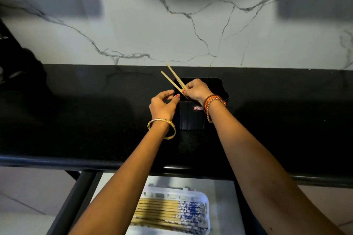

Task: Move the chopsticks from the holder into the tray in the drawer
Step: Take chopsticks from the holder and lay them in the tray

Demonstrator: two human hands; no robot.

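The right hand point(195, 90) sits over the mouth of the black holder point(193, 116) on the dark tabletop point(76, 120), its fingers point(186, 91) curled round two pale wooden chopsticks point(172, 80). The sticks are gripped near their lower ends, which are hidden behind the hand, so whether they have cleared the holder cannot be told. Their free ends fan apart and point up, away and to the left, towards the marble wall point(172, 25). Their long axis thus runs on a slant from the holder's mouth to the far left.

The left hand point(162, 104) is just beside the right one, on the holder's left. Its fingers are loosely bent and grasp nothing; thumb and forefinger stand apart, close to the shaft of the nearer stick, and no contact with it can be made out. The right hand is the one that carries the load.

The goal lies the opposite way: the white tray point(204, 196) in the open drawer point(221, 196) is below the tabletop's front edge, towards the person and between the forearms. Chopsticks already in it point(158, 210) lie side by side, left to right, with blue patterned ends to the right. By my reading, the held pair needs lifting clear, drawing back and turning to lie level along that line
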